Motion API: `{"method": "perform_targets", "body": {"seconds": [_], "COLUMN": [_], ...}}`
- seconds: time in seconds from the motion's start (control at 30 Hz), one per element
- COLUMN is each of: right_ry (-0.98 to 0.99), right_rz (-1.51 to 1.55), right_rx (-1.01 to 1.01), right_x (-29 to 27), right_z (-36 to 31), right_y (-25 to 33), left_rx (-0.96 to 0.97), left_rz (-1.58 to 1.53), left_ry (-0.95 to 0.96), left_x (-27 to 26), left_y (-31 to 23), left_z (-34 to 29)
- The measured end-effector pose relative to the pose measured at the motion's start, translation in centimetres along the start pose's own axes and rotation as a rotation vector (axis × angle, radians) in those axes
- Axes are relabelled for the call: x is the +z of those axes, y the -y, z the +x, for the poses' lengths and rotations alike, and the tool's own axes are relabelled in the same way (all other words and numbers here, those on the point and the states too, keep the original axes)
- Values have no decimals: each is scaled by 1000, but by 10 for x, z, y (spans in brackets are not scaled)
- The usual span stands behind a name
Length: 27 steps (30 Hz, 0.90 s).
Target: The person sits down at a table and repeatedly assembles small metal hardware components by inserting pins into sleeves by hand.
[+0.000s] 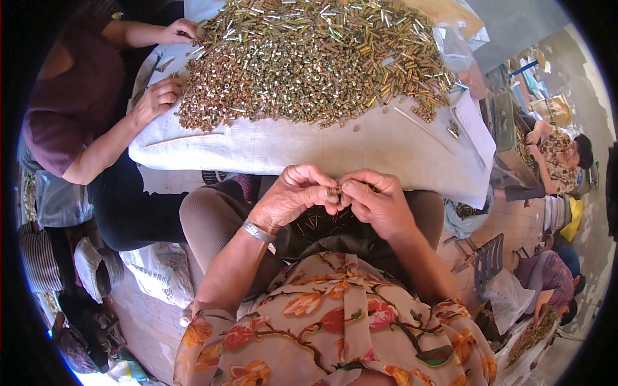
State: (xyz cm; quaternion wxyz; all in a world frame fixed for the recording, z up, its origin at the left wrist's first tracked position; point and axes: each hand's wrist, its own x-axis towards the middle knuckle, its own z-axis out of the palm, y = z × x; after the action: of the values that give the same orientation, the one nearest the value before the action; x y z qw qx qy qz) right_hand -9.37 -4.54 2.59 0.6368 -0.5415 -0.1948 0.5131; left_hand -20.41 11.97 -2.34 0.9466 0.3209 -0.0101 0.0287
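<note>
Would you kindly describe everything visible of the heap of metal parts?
The heap is a broad spread of small, shiny, metal-looking parts, brassy gold with coppery and silvery glints. Short, nut-like pieces crowd its front left; longer, slim, rod-like ones lie mostly toward its back and right. It rests on a pale cloth, with a co-worker's hands at its left edge; the picture's top cuts it off.

A small brass-coloured metal piece [333, 192] is pinched between the fingertips of both hands [293, 198], mostly hidden by them, its exact shape and tilt unclear.
</note>
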Motion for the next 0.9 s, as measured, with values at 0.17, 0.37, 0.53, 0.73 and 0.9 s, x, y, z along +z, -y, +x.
{"method": "perform_targets", "body": {"seconds": [0.17,0.37,0.53,0.73,0.9], "right_ry": [-199,-222,-460,-465,-310], "right_rz": [-4,553,-349,-1724,-1953], "right_rx": [-148,52,-212,-590,-469], "right_x": [12,-36,-94,-116,-102], "right_z": [3,26,80,129,122], "right_y": [-7,-6,25,31,32], "left_rx": [56,6,388,436,486], "left_rz": [-65,688,1674,1951,1893], "left_ry": [-107,-471,-671,-630,-615], "left_x": [-5,-14,-32,-21,-19], "left_y": [18,-9,-7,1,-1], "left_z": [3,24,67,82,65]}}
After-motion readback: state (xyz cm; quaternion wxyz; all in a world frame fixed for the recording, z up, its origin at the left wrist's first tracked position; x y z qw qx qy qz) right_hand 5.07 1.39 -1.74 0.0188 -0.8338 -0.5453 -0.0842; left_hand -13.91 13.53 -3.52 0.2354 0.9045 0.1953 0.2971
